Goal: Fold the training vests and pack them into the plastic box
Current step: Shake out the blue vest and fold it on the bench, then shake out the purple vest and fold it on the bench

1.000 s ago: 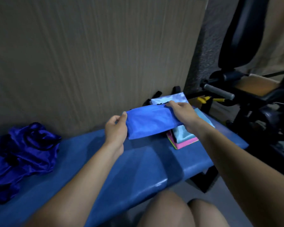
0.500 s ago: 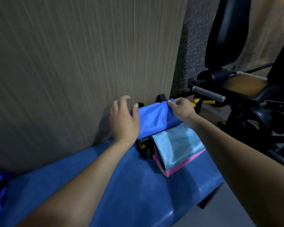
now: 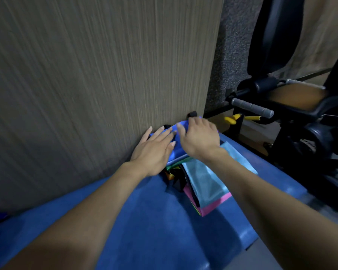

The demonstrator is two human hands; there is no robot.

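Pressing down on a folded blue vest point(image 3: 177, 151), both hands sit side by side near the wall point(image 3: 98, 78). The vest lies right under them, on top of a pile at the far end of the blue desk point(image 3: 154, 221). The left hand point(image 3: 154, 151) is flat with straight fingers resting on the cloth. The right hand point(image 3: 200, 138) lies on the vest with bent fingers; it is blurry, so I cannot tell if it grips. One light blue vest point(image 3: 205, 178) and one pink vest point(image 3: 215, 205) lie just beside, partly under the right arm. Both arms reach forward.
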